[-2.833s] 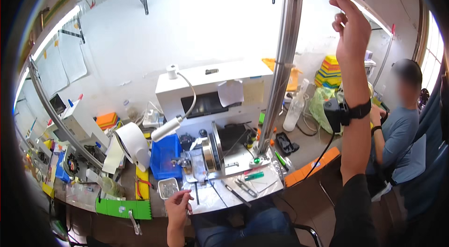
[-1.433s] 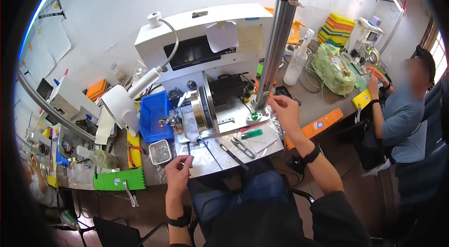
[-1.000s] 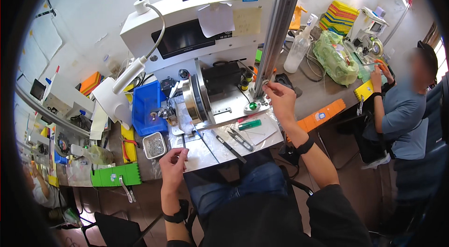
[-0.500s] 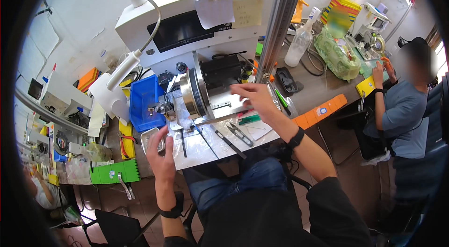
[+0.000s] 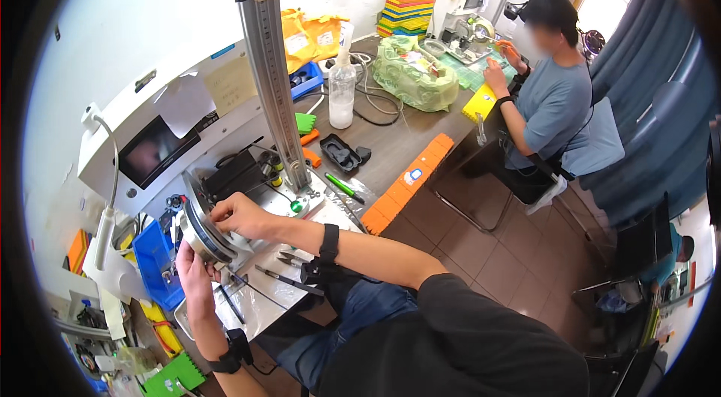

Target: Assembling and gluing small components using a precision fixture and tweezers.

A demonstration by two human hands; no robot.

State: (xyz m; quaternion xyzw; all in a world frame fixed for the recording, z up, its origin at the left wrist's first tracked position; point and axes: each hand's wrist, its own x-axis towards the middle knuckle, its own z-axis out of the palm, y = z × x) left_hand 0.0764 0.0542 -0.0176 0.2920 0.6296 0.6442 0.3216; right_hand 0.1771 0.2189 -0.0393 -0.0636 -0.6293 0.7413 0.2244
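Note:
A round metal drum point(image 5: 203, 235) with a dark band is mounted on the white bench machine point(image 5: 98, 153). My left hand point(image 5: 194, 271) is curled at its lower front edge, with some fingers hidden, so what it grips does not show. On the other side, my right hand point(image 5: 239, 217) rests against the drum's flange with its fingers pinched together; anything between them is hidden. Below my right forearm, black tweezers point(image 5: 289, 279) and thread snips point(image 5: 291, 258) lie on the white work surface. A thin dark rod point(image 5: 255, 290) lies beside them.
A metal post point(image 5: 272, 74) rises beside the machine. A blue bin point(image 5: 156, 262) and a white lamp point(image 5: 105, 235) stand at left. Along the bench are a black tray point(image 5: 344, 153), a green marker point(image 5: 344, 187), a clear bottle point(image 5: 342, 93) and a green bag point(image 5: 415, 74). A co-worker point(image 5: 552, 89) sits at right.
My view has swung to the right. Both hands, apart and in the air before, have come together at the drum. The left fingers have curled and the right fingers have pinched.

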